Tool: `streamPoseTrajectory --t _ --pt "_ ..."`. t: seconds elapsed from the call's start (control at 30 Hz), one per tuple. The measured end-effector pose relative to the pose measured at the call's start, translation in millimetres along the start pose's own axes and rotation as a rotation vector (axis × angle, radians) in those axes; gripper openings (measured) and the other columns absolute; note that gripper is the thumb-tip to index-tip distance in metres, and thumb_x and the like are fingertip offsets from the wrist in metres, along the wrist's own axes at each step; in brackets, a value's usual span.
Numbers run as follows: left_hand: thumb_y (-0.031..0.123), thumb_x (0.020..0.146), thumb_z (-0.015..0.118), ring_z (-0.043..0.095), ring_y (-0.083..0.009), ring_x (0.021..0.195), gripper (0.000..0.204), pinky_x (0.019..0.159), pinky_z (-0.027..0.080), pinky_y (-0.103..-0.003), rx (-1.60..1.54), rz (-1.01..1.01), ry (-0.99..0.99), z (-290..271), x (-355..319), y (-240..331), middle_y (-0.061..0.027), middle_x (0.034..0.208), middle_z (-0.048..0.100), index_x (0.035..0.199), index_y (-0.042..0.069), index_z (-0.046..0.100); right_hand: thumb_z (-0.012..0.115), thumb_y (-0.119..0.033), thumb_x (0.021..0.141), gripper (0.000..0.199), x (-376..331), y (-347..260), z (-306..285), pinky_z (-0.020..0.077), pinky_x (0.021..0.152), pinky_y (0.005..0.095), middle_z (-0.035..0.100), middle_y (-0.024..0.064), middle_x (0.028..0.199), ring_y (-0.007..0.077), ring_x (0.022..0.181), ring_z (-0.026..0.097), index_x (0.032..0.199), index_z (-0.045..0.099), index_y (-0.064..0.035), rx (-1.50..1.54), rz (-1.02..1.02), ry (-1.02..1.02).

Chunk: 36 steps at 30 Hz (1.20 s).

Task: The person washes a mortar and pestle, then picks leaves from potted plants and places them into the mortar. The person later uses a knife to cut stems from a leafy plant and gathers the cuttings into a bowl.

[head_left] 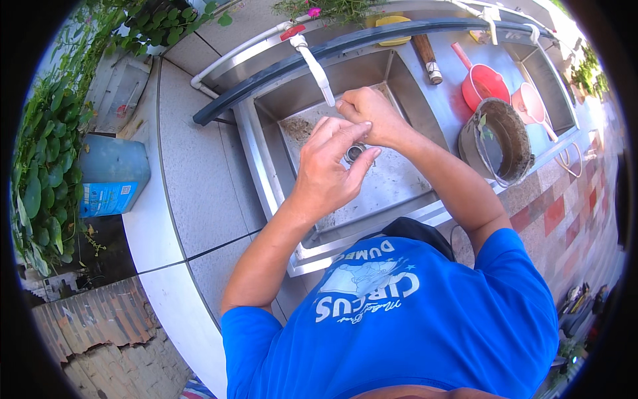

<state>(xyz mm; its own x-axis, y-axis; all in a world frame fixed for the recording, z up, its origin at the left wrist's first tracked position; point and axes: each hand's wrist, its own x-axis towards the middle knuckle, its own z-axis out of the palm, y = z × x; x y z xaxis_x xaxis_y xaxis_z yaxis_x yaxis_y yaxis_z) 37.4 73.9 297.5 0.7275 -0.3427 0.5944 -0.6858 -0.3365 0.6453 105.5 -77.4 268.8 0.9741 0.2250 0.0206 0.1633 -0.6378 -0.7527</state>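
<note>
Both my hands are raised over a stainless steel sink (399, 193), close below the white tap (312, 63) with its red handle. My left hand (329, 163) has its thumb and fingers apart, and its fingertips meet the wrist side of my right hand. Curled closed beside the spout is my right hand (373, 116); the inside of its grip is hidden. Behind the left fingers the round drain (355, 153) partly shows. Brown dirt (296, 130) lies on the basin floor.
On the right stand a dirty round pot (473, 143), a red dipper (484, 85) and a pink dipper (528, 103). A wooden-handled tool (426, 56) lies behind. Dark pipe (266, 78) crosses behind the sink. Leftward are a blue-grey jug (113, 163) and plants (50, 179).
</note>
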Motion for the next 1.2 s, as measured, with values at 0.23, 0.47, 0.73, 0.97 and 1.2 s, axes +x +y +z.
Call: streamPoseTrajectory --t 0.23,0.47,0.73,0.97,1.2 --pt "-0.002 0.083 0.078 0.065 -0.0171 0.072 0.015 0.067 0.052 -0.029 -0.115 -0.242 0.153 12.3 -32.5 -10.9 -0.0103 0.084 0.069 0.097 -0.001 0.073 0.059 -0.022 0.092 0.031 -10.9 -2.3 17.6 0.0508 0.080 0.0529 0.066 0.0307 0.084 0.0478 0.086 0.066 0.084 0.069 0.0059 0.033 0.060 -0.065" --pt "0.008 0.090 0.075 0.062 -0.0175 0.066 0.014 0.063 0.049 -0.030 -0.140 -0.556 0.260 4.5 -58.6 -37.2 -0.0103 0.077 0.067 0.084 -0.002 0.066 0.060 -0.023 0.097 0.032 -6.6 21.4 33.3 0.0494 0.062 0.0421 0.065 0.0186 0.070 0.0280 0.065 0.065 0.087 0.067 0.0061 0.181 0.129 -0.107" --pt "0.010 0.083 0.071 0.067 -0.0395 0.104 0.029 0.089 0.055 -0.046 0.443 -0.814 -0.474 13.6 -153.0 -126.4 -0.0229 0.107 0.070 0.111 0.003 0.069 0.064 -0.032 0.093 0.033 -10.9 60.4 64.0 0.0548 0.082 0.0510 0.072 0.0256 0.090 0.0431 0.090 0.070 0.090 0.075 -0.0008 -0.315 0.034 -0.257" --pt "0.006 0.080 0.067 0.067 -0.0389 0.111 0.050 0.089 0.057 -0.047 0.682 -0.870 -0.860 -41.6 -86.4 -140.6 -0.0265 0.127 0.063 0.130 0.002 0.060 0.064 -0.030 0.093 0.030 14.4 22.2 22.3 0.0558 0.083 0.0509 0.072 0.0250 0.092 0.0426 0.092 0.070 0.096 0.074 -0.0022 -0.564 -0.091 -0.397" --pt "0.007 0.084 0.068 0.065 -0.0426 0.094 0.013 0.083 0.054 -0.049 0.780 -0.330 -0.414 -170.1 14.0 -101.5 -0.0202 0.100 0.067 0.094 0.000 0.062 0.058 -0.007 0.083 0.021 53.6 -42.1 -38.0 0.0550 0.084 0.0513 0.072 0.0239 0.093 0.0421 0.095 0.069 0.097 0.073 -0.0035 -0.606 -0.450 -0.543"
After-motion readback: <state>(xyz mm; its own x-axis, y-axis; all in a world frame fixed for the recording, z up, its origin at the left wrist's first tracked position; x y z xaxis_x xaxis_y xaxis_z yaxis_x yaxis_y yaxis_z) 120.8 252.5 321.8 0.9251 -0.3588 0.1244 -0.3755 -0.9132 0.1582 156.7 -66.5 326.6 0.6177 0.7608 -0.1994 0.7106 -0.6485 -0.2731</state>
